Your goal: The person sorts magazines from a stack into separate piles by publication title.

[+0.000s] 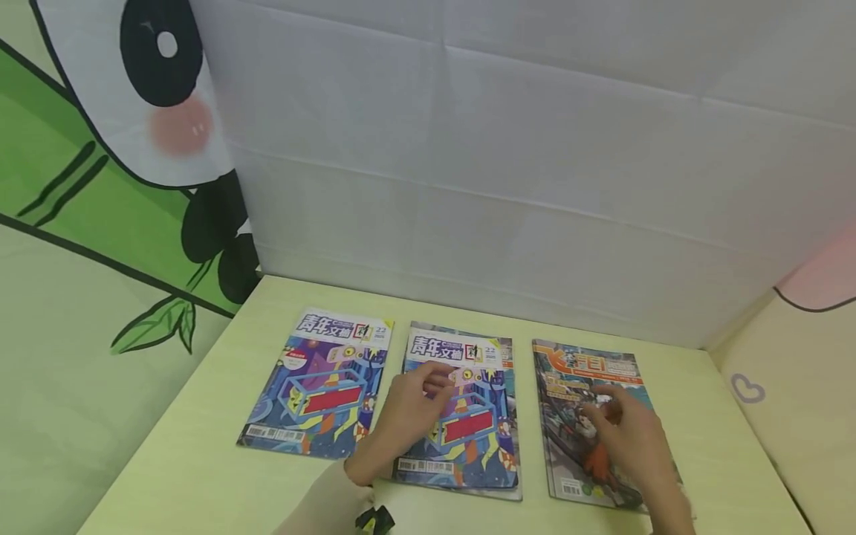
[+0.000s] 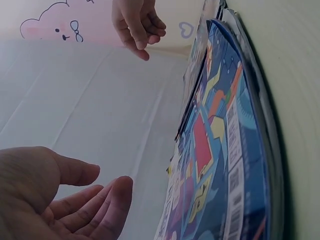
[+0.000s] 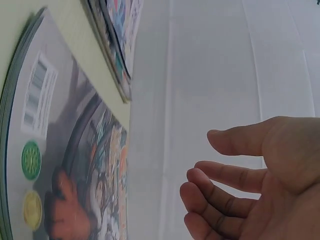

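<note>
My left hand [image 1: 416, 401] hovers over the middle magazine [image 1: 468, 427], a purple and blue one with a red box on its cover. In the left wrist view that hand [image 2: 82, 195] has its fingers loosely bent, apart from the cover, with nothing between them. Beneath this magazine another one [image 1: 428, 327] shows at its edges. Above the right-hand magazine [image 1: 568, 464], grey with an orange title, is my right hand [image 1: 631, 435]. The right wrist view shows its relaxed fingers [image 3: 215, 205] holding nothing, clear of the cover.
A matching purple and blue magazine [image 1: 314, 386] lies at the left of the pale yellow table [image 1: 194, 431]. Behind the table hangs a creased white cloth [image 1: 508, 178]. A printed cartoon panel [image 1: 154, 245] stands at the left, and a pale panel [image 1: 802, 401] borders the right side.
</note>
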